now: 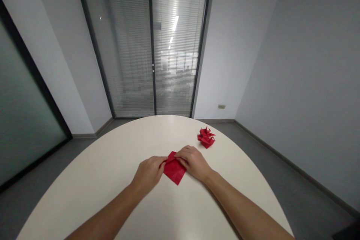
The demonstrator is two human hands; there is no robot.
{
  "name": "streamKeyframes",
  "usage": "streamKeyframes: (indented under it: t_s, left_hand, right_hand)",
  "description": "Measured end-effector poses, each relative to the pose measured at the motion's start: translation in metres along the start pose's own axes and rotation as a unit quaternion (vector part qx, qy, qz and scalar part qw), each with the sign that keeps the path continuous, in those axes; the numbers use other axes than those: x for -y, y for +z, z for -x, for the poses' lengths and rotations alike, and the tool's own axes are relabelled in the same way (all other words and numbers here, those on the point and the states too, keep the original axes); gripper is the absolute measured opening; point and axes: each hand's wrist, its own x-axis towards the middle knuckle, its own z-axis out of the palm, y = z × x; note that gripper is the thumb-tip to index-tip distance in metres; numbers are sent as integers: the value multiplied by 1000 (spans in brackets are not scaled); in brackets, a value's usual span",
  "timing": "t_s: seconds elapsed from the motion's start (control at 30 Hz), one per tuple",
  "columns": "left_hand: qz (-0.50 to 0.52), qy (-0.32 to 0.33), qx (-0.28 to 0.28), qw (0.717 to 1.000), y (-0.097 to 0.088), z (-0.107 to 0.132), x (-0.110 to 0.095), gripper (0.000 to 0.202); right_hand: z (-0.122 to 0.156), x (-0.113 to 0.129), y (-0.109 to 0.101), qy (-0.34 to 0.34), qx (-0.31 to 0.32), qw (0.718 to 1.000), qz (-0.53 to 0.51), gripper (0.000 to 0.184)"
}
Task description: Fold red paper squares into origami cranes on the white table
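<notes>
A red sheet of folding paper (pixel 176 172) lies on the round table with one corner pointing toward me. It shows creases and a folded part along its far side. My left hand (pixel 149 170) pinches its left edge between thumb and fingers. On the other side, my right hand (pixel 192 160) has its fingers closed on the far right part of the paper, covering some of it. Several folded red paper pieces, which look like origami cranes (pixel 206 137), sit in a cluster beyond my right hand, apart from it.
The cream round table (pixel 118 157) has its curved edge far ahead and on both sides. Behind it stand a glass door with blinds (pixel 126 56) and a pale wall (pixel 233 37) with a socket (pixel 221 107). Grey floor (pixel 261 142) surrounds the table.
</notes>
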Motion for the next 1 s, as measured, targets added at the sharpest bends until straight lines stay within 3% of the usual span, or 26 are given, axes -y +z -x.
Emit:
streamKeyframes:
  t_s: [0.4,0.8,1.0]
  left_hand:
    - [3,59,-49,997,-9,-3,-4,24]
    - [46,-62,-51,996,-5,-2,6,25]
    - [80,-76,-72,991,-3,-2,7,24]
  right_hand:
    - [-4,13,-2,-79,-16,997,0,19]
    - [0,0,-2,0,-82,996,-25,20]
    - [0,-3,-2,33,-110,993,-41,22]
